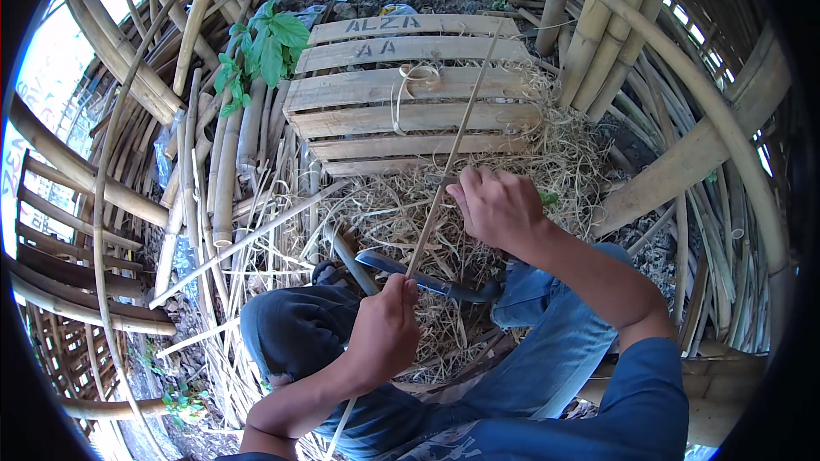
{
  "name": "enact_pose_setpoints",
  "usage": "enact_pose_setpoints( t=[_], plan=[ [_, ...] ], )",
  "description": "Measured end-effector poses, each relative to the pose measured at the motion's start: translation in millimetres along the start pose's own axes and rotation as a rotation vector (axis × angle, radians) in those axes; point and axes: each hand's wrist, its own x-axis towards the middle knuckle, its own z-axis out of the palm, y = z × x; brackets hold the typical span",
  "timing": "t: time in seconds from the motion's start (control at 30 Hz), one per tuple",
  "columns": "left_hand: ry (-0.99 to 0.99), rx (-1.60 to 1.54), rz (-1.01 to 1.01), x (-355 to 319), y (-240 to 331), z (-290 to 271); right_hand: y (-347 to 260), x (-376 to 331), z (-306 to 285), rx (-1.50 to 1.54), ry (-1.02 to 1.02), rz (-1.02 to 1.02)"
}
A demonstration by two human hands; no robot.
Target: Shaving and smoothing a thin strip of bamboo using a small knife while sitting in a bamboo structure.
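A long thin bamboo strip (462, 134) runs slantwise from the crate down past my left hand (386, 324), which is closed round it near my knees. Its lower end (343, 427) shows below my wrist. My right hand (498, 209) is closed farther up, beside the strip. From its fingers a short flat piece of metal, like a knife blade (439, 179), reaches across to the strip; its handle is hidden in the fist. Between my knees lies a dark tool with a long flat end (381, 262) and a black handle (472, 292), partly behind the strip and my left hand.
A slatted wooden crate (342, 84) stands ahead, a curled shaving (419, 77) on it. Pale shavings (564, 149) heap around it. Bamboo poles (224, 179) lie at left beside a leafy plant (275, 41). Thick bamboo posts (617, 26) and a bent pole (705, 77) stand at right.
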Motion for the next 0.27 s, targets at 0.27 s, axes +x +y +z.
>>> enact_pose_setpoints(
  t=[0.27],
  plan=[
    [-0.084, 0.111, 0.008, -15.5, -9.0, 2.2, 57.6, 16.1, 3.4, -0.155, -0.215, 0.298]
  ],
)
